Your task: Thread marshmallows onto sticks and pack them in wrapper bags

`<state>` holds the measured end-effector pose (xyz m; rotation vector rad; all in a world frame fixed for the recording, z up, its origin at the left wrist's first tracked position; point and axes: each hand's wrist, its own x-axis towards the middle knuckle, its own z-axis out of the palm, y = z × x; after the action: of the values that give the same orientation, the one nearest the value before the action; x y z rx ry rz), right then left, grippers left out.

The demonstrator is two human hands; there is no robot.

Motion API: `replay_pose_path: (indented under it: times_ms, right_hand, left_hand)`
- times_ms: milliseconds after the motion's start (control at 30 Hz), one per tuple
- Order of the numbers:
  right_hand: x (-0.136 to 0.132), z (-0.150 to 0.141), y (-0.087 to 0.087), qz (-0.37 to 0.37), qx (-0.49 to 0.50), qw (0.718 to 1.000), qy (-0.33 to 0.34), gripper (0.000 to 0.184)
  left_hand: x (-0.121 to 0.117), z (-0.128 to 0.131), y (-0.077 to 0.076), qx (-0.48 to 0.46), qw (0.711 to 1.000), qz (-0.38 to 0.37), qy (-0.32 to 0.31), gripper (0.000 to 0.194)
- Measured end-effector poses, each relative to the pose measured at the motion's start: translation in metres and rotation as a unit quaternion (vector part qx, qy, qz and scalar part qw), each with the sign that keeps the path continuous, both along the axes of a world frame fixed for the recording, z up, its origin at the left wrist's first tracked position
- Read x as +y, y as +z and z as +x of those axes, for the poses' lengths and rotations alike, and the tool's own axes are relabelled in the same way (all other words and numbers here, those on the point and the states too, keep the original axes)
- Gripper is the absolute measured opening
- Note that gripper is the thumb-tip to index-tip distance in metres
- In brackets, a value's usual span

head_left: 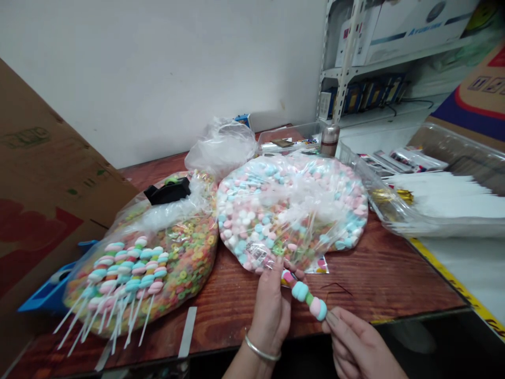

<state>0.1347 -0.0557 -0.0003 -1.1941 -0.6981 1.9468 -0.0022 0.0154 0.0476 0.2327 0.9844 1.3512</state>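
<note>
My left hand [271,310], with a silver bangle [262,348] on its wrist, holds a skewer of pastel marshmallow candies [304,295] just in front of a large clear bag of pink, white and blue marshmallows [292,210]. My right hand [355,345] has its fingertips on the skewer's pink and blue end. Left of them, a large bag of multicoloured cereal rings [185,263] lies flat. Several finished candy skewers [126,279] rest on that bag, their white sticks pointing toward me.
The bags lie on a reddish wooden table [236,321]. A black tape dispenser [168,190] sits on the cereal bag. A metal flask [330,139] stands behind the marshmallows. At right, a clear plastic tray [394,173] holds white sticks [445,199]. Cardboard [47,158] leans at left.
</note>
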Motion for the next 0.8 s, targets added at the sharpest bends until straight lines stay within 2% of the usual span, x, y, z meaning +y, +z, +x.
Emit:
replay_pose_path:
  times_ms: [67,100,167,233,267,300,333,400,500,567,633,667,733,800]
  right_hand:
    - [-0.002,-0.001,0.000,0.074,-0.089,0.993,0.013,0.046]
    - [-0.004,-0.001,-0.001,0.133,-0.153,0.979,0.011,0.043]
    - [-0.007,0.002,-0.003,0.260,-0.278,0.925,-0.002,0.030]
    - [-0.009,0.005,-0.005,0.356,-0.359,0.863,-0.017,0.019]
    - [-0.009,0.006,-0.005,0.382,-0.376,0.844,-0.014,0.017]
    - [-0.009,0.008,-0.004,0.391,-0.381,0.838,-0.006,0.017]
    - [-0.009,0.008,-0.003,0.384,-0.376,0.843,0.003,0.016]
    - [-0.007,0.008,0.000,0.325,-0.337,0.883,0.012,0.022]
    - [-0.003,0.004,0.001,0.168,-0.210,0.963,0.007,0.041]
    - [-0.001,0.001,-0.001,0.071,-0.108,0.992,0.008,0.049]
    - [-0.001,-0.001,-0.003,0.022,-0.049,0.998,0.022,0.053]
    - [-0.002,-0.002,-0.003,0.026,-0.051,0.998,0.023,0.053]
    - [-0.005,-0.001,-0.001,0.085,-0.110,0.990,0.016,0.050]
    - [-0.007,0.001,0.001,0.169,-0.206,0.964,-0.004,0.044]
  left_hand:
    - [0.000,0.003,0.000,0.008,1.000,0.016,0.019,0.030]
    - [-0.001,0.003,0.000,0.004,1.000,0.018,0.021,0.030]
    - [-0.001,0.003,0.000,-0.013,1.000,0.009,0.015,0.029]
    - [0.000,0.001,0.000,-0.034,0.999,-0.013,0.001,0.028]
    - [0.000,0.001,0.000,-0.046,0.999,-0.024,-0.007,0.027]
    - [0.000,0.000,0.001,-0.060,0.998,-0.031,-0.015,0.027]
    - [0.000,-0.001,0.001,-0.074,0.996,-0.034,-0.024,0.027]
    - [-0.001,-0.001,0.001,-0.100,0.994,-0.029,-0.043,0.027]
    - [-0.001,-0.002,0.000,-0.120,0.991,-0.019,-0.064,0.027]
    - [-0.002,-0.003,-0.001,-0.123,0.990,-0.017,-0.072,0.028]
    - [-0.002,-0.003,-0.003,-0.119,0.989,-0.013,-0.083,0.030]
    - [-0.003,-0.003,-0.004,-0.111,0.990,-0.010,-0.090,0.031]
    - [-0.004,-0.002,-0.006,-0.084,0.991,-0.002,-0.105,0.034]
    - [-0.006,0.000,-0.008,-0.051,0.991,0.008,-0.120,0.036]
